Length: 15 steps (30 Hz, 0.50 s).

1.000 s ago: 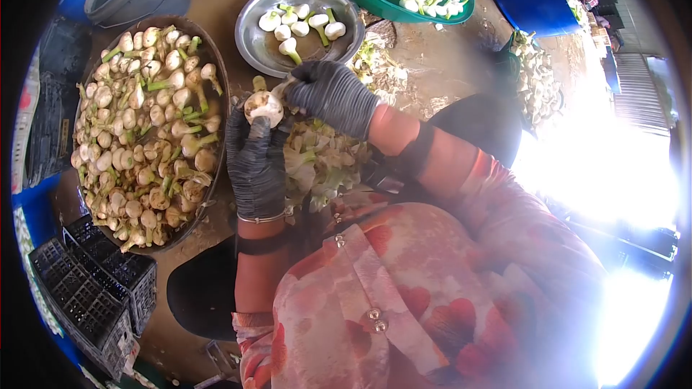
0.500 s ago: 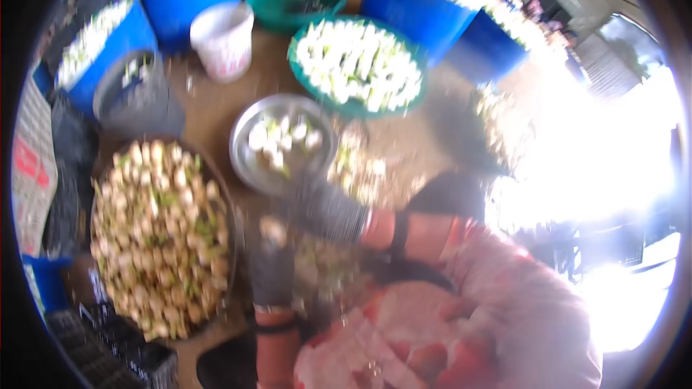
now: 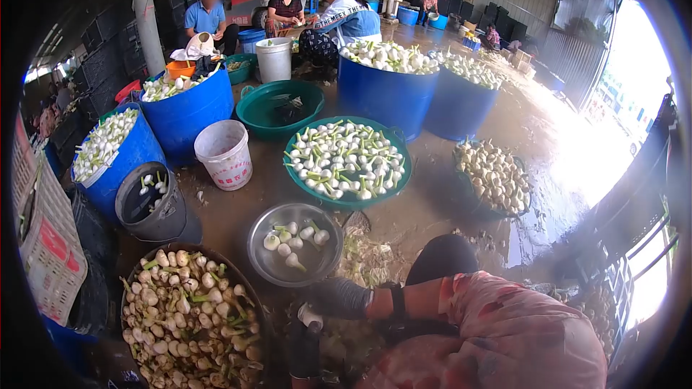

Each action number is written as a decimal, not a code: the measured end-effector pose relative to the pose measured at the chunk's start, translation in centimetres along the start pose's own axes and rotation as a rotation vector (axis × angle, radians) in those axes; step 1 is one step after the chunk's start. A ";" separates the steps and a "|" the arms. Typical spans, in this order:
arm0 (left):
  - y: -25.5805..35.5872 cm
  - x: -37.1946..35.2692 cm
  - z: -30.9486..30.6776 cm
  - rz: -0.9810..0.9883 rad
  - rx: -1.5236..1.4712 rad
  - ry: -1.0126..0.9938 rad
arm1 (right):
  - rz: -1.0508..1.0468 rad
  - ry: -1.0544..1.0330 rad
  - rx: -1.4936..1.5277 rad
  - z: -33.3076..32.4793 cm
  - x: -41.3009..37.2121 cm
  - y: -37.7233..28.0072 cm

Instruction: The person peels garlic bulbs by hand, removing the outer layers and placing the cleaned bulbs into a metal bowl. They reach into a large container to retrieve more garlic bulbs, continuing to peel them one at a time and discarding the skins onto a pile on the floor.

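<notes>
My left hand [image 3: 305, 351], in a dark glove, is closed around a garlic bulb [image 3: 311, 318] at the bottom centre. My right hand [image 3: 337, 297], also gloved, reaches in from the right with its fingers curled close to that bulb; what they grip is hidden. Just beyond the hands, a steel basin [image 3: 257, 253] holds several white, cleaned garlic bulbs [image 3: 295, 243]. To the left of my hands stands a wide, dark-rimmed tub [image 3: 258, 302] heaped with brownish, unpeeled garlic bulbs [image 3: 189, 317]. Peelings [image 3: 369, 258] litter the floor between basin and knee.
A green basin [image 3: 408, 173] of white garlic sits past the steel one. Around it are a white bucket [image 3: 229, 166], a black bucket [image 3: 169, 223], a nearly bare green tub [image 3: 249, 112] and large blue tubs [image 3: 386, 97] of garlic. Several people [image 3: 349, 25] sit behind.
My view has tilted upward and steadied, so people and the far shed now show. Hands and basins sit lower in view. The garlic bulb remains in my left hand.
</notes>
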<state>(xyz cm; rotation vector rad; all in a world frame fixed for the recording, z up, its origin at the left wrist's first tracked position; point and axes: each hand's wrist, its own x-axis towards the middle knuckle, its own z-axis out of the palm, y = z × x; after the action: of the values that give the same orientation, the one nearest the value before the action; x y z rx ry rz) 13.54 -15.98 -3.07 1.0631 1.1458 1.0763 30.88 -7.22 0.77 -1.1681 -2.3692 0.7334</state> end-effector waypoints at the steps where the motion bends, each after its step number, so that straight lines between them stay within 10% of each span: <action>1: -0.7 0.3 0.1 -0.078 -0.216 0.012 | -0.056 -0.050 -0.097 -0.4 0.3 -0.4; 8: 3.8 -0.5 2.2 0.347 0.356 0.274 | 0.055 -0.098 0.493 2.9 0.3 2.7; 10: 2.9 -1.2 1.9 0.270 0.277 0.349 | 0.191 -0.617 0.323 1.2 0.6 1.7; 13: -0.3 -0.5 -0.9 0.359 0.724 0.650 | 0.024 -0.671 0.075 0.4 -0.7 -1.4; 14: -0.8 -0.1 -1.4 0.305 0.686 0.691 | 0.125 -0.731 0.035 -1.7 -0.6 -3.4; 15: -0.5 0.1 -1.6 0.059 0.011 0.607 | 0.159 -0.664 0.155 -0.4 -1.3 -2.6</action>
<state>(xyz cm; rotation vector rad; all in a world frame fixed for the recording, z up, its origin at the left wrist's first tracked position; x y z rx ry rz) 11.98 -15.82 -3.71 0.7963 1.6031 1.4970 30.33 -9.49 2.49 -1.1825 -2.6714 1.5279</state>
